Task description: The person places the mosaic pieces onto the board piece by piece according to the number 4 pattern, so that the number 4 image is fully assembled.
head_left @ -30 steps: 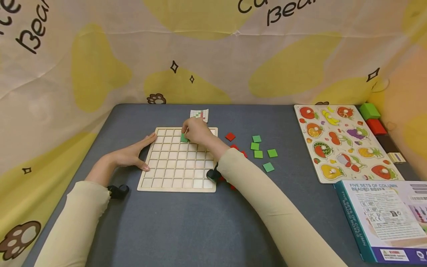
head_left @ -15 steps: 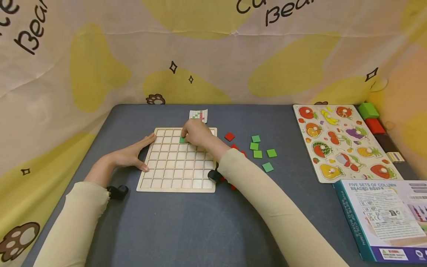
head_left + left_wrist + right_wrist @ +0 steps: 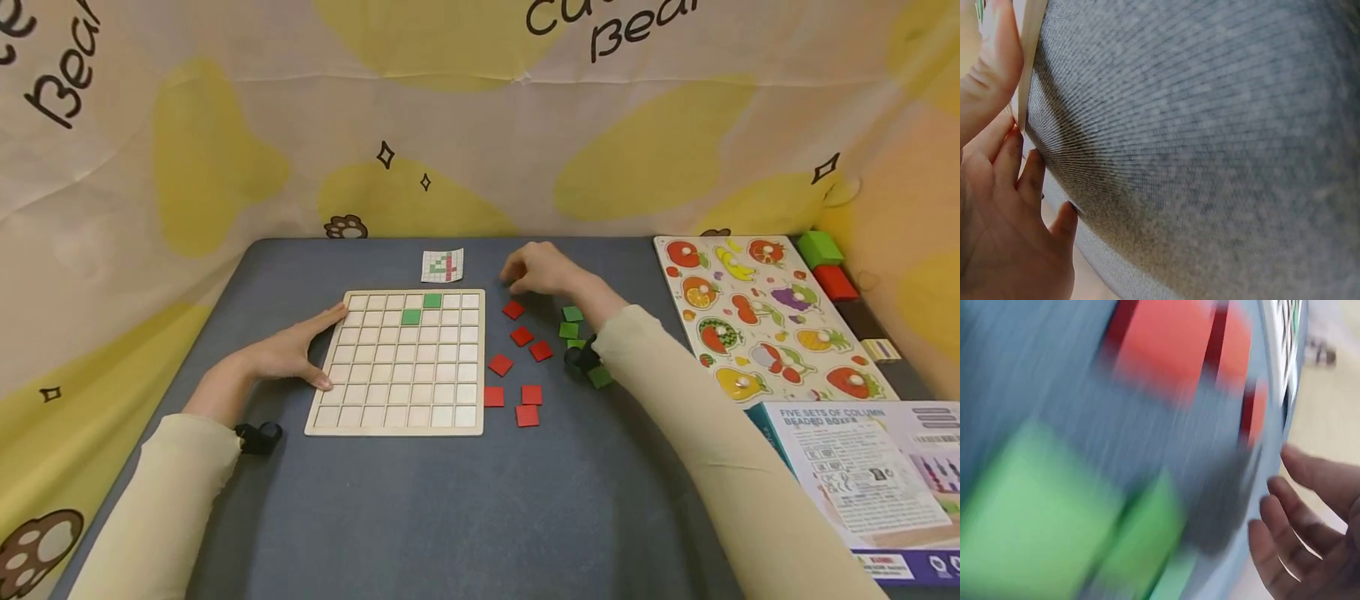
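While left hand (image 3: pixel 288 354) steadies grid board (image 3: pixel 397 364), right hand (image 3: pixel 542 271) over red tiles (image 3: pixel 514 310)

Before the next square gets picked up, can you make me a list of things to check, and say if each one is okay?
1. Wooden grid board held steady: ok, the left hand rests flat against its left edge.
2. Right hand free to pick up: ok, it hovers over the loose squares and no square shows in it.
3. Red squares within reach: ok, they lie just right of the board.
4. Green squares on the board sitting in cells: ok, two are in, touching at a corner.
5. Pattern card visible: ok, uncovered behind the board.
6. Which colour goes next: cannot tell, the card is too small to read.
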`<state>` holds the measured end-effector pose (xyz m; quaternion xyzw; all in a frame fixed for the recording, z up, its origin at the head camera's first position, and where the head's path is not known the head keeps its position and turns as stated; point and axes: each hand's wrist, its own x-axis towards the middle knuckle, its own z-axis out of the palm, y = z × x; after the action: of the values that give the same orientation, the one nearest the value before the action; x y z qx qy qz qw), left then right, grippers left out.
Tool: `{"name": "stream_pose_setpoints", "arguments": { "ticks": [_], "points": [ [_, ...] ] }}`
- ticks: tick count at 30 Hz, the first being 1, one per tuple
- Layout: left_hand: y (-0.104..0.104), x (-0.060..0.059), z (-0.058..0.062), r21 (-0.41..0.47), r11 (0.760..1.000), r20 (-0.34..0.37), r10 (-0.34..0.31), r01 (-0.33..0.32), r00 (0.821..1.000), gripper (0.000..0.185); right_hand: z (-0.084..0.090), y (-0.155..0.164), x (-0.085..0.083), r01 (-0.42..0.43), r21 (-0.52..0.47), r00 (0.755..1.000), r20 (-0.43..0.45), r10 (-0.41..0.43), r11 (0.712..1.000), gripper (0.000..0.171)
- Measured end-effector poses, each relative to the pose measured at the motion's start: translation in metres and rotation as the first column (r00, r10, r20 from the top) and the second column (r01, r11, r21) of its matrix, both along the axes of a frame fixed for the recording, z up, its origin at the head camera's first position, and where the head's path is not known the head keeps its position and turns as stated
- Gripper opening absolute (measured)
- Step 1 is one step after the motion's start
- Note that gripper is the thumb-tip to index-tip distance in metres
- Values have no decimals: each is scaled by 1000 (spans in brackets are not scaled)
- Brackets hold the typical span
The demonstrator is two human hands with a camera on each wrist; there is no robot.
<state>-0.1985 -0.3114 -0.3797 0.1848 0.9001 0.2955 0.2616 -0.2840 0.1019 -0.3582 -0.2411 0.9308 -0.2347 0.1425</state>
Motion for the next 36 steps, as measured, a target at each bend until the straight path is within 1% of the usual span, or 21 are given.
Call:
{"name": "stream_pose_setpoints", "arguments": {
  "ticks": [3,5,7,10,11,13,18,25,30,33,36],
  "points": [
    [-1,0,-1,-3,1000,-5,-3,3,1000,126,-1,33,-6,24,14,998,62,-25,1000,26],
    [-1,1,0,-2,1000,-3,-5,5,1000,126,-2,52,-8,27,-14,988,150,-25,1000,27],
    [-1,1,0,2,1000,1,-2,2,1000,125,-2,67,-9,15,-57,967,255,0,998,30],
    [-1,2,1,7,1000,6,4,-4,1000,125,-2,84,-10,4,-107,916,400,39,994,37],
    [-1,3,2,8,1000,7,6,-6,1000,125,-2,87,-10,-6,-111,901,430,54,994,39],
    [-1,3,2,12,1000,9,9,-9,1000,126,-2,92,-11,-44,-110,887,454,89,993,44],
    [0,3,3,20,1000,19,13,-13,1000,126,-4,94,-10,-124,-106,887,433,158,987,46],
    [0,3,3,17,1000,27,14,-15,1000,126,-8,92,-8,-148,-83,912,374,169,985,38],
    [0,3,2,11,1000,27,12,-13,1000,126,-7,90,-5,-189,-79,921,333,204,979,32],
    [1,3,2,5,1000,26,13,-13,1000,126,-6,90,-3,-188,-65,925,324,199,980,30],
    [1,3,2,4,1000,27,11,-11,1000,126,-6,91,-3,-180,-48,927,326,186,983,33]
  ]
}}
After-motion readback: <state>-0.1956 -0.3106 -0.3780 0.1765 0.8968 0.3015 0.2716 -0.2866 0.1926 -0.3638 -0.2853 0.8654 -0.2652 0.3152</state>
